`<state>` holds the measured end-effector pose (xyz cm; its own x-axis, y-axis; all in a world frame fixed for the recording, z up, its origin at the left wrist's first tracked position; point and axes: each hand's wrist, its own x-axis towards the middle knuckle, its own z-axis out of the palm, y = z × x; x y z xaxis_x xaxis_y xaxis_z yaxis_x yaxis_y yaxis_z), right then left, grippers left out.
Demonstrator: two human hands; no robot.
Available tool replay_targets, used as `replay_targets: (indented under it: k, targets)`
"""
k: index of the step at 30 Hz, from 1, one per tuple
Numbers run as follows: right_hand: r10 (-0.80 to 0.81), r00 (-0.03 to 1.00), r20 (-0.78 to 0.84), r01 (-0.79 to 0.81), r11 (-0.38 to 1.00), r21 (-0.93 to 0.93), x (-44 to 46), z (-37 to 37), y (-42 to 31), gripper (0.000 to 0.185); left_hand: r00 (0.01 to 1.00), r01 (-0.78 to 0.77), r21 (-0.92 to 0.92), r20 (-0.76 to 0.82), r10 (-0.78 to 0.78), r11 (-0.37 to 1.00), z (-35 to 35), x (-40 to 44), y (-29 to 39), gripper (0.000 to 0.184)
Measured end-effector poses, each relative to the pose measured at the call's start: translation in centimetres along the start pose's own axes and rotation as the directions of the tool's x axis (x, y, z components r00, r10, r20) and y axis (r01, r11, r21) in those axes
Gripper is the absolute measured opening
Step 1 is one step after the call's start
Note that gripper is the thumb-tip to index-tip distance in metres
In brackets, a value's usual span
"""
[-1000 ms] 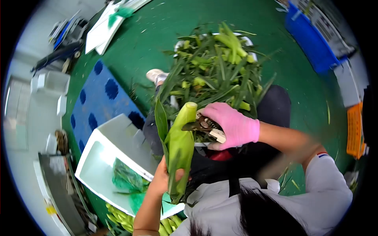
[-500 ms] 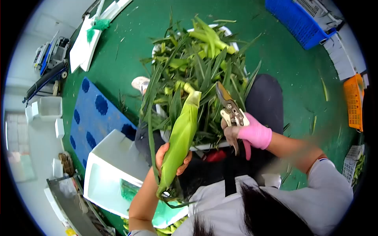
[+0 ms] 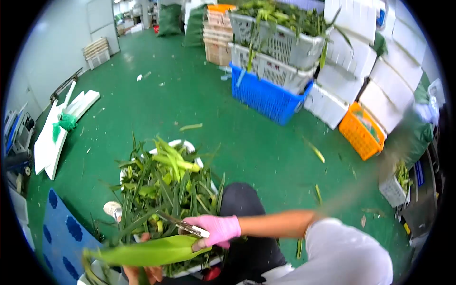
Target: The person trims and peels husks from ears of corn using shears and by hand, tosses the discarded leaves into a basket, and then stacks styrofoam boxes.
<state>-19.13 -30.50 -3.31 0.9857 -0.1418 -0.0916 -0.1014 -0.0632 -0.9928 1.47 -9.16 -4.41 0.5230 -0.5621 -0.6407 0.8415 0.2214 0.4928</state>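
Observation:
My left hand (image 3: 148,274) is at the bottom of the view, closed around an ear of corn (image 3: 147,251) in its green husk. The ear lies almost level and its left end is blurred. My right hand (image 3: 219,229), in a pink glove, grips pruning shears (image 3: 194,228) whose blades point left, above the ear. The right thumb reaches down to the ear's right end and seems to touch it. Just beyond both hands stands a white tub (image 3: 189,145) heaped with cut corn leaves and husks (image 3: 164,190).
A blue pallet (image 3: 61,242) lies at left, with white foam boards (image 3: 50,142) beyond. Stacked crates, including a blue crate (image 3: 266,97), and white foam boxes (image 3: 327,97) stand behind. An orange basket (image 3: 362,133) sits at right. Leaf scraps litter the green floor.
The view has swung up and to the right. The ear has tipped from upright to nearly level, and my right hand with the shears has come against its right end.

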Motion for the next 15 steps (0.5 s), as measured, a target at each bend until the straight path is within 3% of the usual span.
replay_targets:
  k: [1,2,3,4,5,6,7,8,9,10,11,12,13,15]
  targets:
    - [0.032,0.997,-0.077,-0.022,0.992,0.128,-0.3,0.3,0.4,0.058,0.989,-0.057,-0.003,0.133,0.057,0.998,0.7,0.0,0.2,0.068]
    - [-0.079,0.974,-0.214,0.113,0.981,0.154,0.2,0.9,3.4,0.057,0.962,-0.118,-0.004,0.248,0.116,0.993,0.7,-0.4,0.7,0.061]
    - [-0.06,0.953,-0.298,0.122,0.974,0.192,-0.2,1.0,3.3,0.054,0.89,-0.425,0.203,0.269,0.367,0.882,-1.5,0.8,-0.1,0.046]
    - [-0.028,0.927,-0.374,0.076,0.991,0.114,-0.4,1.0,3.0,0.057,0.767,-0.608,0.415,0.089,0.635,0.676,-1.4,1.4,-0.8,0.033]
    - [0.068,0.91,-0.41,0.016,0.98,0.198,-0.8,0.7,2.1,0.059,0.704,-0.647,0.531,0.141,0.696,0.547,-4.1,1.8,-0.2,0.05]
    - [-0.035,0.866,-0.498,0.075,0.995,0.061,-0.4,0.8,3.1,0.06,0.64,-0.659,0.639,0.197,0.743,0.398,-4.8,0.6,0.8,0.069]
    - [-0.137,0.806,-0.576,0.108,0.99,-0.086,-0.1,0.9,4.1,0.061,0.558,-0.713,0.633,0.253,0.791,0.301,-5.2,-1.0,0.2,0.065]
    - [-0.129,0.801,-0.585,0.065,0.989,-0.13,-0.1,1.1,3.2,0.058,0.315,-0.898,0.419,0.403,0.859,0.133,-3.4,-0.7,-0.8,0.022]
    - [-0.121,0.796,-0.593,0.021,0.985,-0.173,-0.1,1.3,2.2,0.054,0.384,-0.907,0.35,0.463,0.799,0.233,-0.3,-2.0,-1.8,0.029]
    - [-0.219,0.783,-0.583,0.06,0.958,-0.279,0.4,1.6,1.8,0.053,0.659,-0.752,0.341,0.376,0.652,0.563,3.7,-3.9,-2.4,0.062]
    - [-0.315,0.762,-0.567,0.094,0.919,-0.384,0.8,2.1,1.4,0.051,0.721,-0.686,0.292,0.4,0.566,0.667,6.0,-3.8,-3.2,0.069]
    - [-0.429,0.734,-0.527,0.144,0.856,-0.496,1.4,3.3,1.2,0.05,0.738,-0.675,0.378,0.36,0.571,0.634,5.0,-1.5,-4.5,0.067]
    - [-0.363,0.772,-0.521,0.101,0.88,-0.464,1.5,4.4,1.1,0.053,0.748,-0.664,0.354,0.292,0.596,0.659,5.0,0.4,-5.1,0.065]
    - [-0.453,0.783,-0.427,0.155,0.806,-0.571,2.3,6.2,2.3,0.054,0.821,-0.57,0.168,0.139,0.553,0.804,4.1,1.2,-5.5,0.065]
